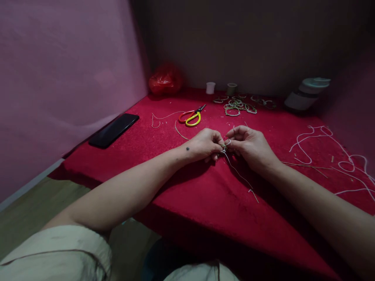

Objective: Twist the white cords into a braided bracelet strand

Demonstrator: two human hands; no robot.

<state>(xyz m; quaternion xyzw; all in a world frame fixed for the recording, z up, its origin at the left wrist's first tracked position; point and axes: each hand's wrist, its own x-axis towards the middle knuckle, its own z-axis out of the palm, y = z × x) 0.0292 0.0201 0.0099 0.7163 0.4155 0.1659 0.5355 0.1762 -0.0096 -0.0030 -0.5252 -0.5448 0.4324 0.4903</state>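
Over the middle of the red cloth, my left hand [206, 144] and my right hand [249, 146] meet with fingertips pinched. Between them is white and green cord [225, 149], looped and partly hidden by the fingers. My right thumb and index finger pinch the white loop on its right side, while my left fingers grip the cord from the left. A thin loose end [238, 173] trails from the cord toward the front right. Beyond the hands lie scissors [193, 117] with one red and one yellow handle.
A black phone [113, 130] lies at the left edge of the red cloth [140, 156]. Several cord bracelets [236, 105], two thread spools [210, 88], a red plastic bag [165, 81] and a lidded jar [306, 95] stand along the back. Loose white cord [345, 156] spreads at right.
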